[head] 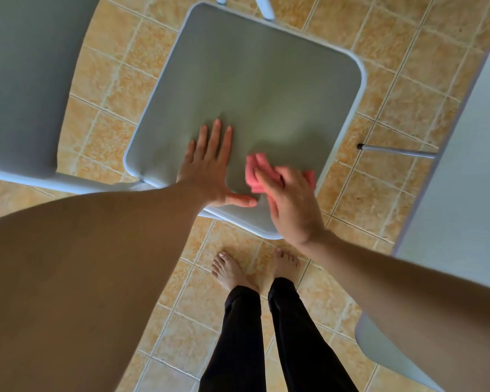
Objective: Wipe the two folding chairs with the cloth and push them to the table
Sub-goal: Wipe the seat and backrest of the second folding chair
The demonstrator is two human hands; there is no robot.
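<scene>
1. We look straight down on a grey folding chair seat (pixel 255 89) with a pale rim, filling the centre of the view over a tan tiled floor (pixel 402 89).
2. Our left hand (pixel 210 168) lies flat on the seat toward its 7 o'clock corner — fingers spread and straight, holding nothing, thumb stretched along the near edge.
3. Our right hand (pixel 292 202) sits just beside it, toward 5 o'clock of the seat, its grip closed around a bunched pink cloth (pixel 256 172) pressed against the seat; cloth and hand are blurred.
4. A second grey chair panel (pixel 20 89) stands at 9 o'clock — whether seat or back we cannot tell.
5. A pale surface (pixel 464 176) runs along 3 o'clock, with a thin metal leg (pixel 396 150) beneath it.
6. At 6 o'clock our bare feet (pixel 229 271) and black trousers (pixel 294 335) stand on the tiles near the seat's edge.
</scene>
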